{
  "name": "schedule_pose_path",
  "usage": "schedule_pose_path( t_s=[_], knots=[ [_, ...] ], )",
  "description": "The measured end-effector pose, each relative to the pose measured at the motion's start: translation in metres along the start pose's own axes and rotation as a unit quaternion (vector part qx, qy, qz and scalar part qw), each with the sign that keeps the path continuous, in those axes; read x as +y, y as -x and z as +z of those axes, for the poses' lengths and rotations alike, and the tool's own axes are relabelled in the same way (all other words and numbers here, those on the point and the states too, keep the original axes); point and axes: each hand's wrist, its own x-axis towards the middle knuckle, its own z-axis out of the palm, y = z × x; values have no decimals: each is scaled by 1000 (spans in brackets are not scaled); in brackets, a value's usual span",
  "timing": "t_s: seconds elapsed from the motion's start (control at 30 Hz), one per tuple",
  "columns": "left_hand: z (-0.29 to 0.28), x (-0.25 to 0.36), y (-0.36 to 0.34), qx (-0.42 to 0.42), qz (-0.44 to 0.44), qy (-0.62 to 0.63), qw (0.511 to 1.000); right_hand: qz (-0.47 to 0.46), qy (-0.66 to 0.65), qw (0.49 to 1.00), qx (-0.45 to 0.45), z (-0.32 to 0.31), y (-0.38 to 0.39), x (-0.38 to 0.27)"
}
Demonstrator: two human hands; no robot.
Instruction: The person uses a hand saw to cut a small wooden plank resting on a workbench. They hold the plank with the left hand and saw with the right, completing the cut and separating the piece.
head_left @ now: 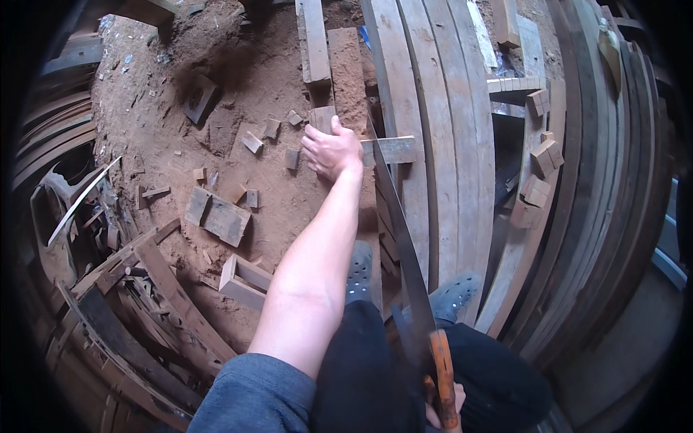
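My left hand reaches forward with its fingers curled over a short wooden block. Just right of it, a short piece of board lies crosswise, its right end over a long plank. Low in the view, my right hand grips the orange-brown wooden handle of a handsaw. The saw's long dark blade slants forward and left, its far end beside the crosswise board, close to my left wrist. Whether the teeth touch the wood I cannot tell.
Long planks run lengthwise right of centre, with more stacked timber at the far right. Small cut blocks lie on the dirt at left, near a bigger block. Several blocks rest on a beam at right. Scrap wood fills the lower left.
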Motion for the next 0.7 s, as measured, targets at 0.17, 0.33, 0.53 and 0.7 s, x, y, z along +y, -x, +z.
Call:
schedule_pose_path(
  t_s=[0.17,0.33,0.53,0.7],
  knots=[
    [5,3,-3,22,11,10,1000,204,-348,913,62,18,-31,34],
    [3,3,-4,6,-2,11,1000,10,-121,993,-3,18,-6,39],
    [6,4,-3,19,8,7,1000,255,-221,933,122,9,16,25],
    [4,6,-7,11,5,13,1000,-15,-87,996,-12,27,-59,27]
  ],
)
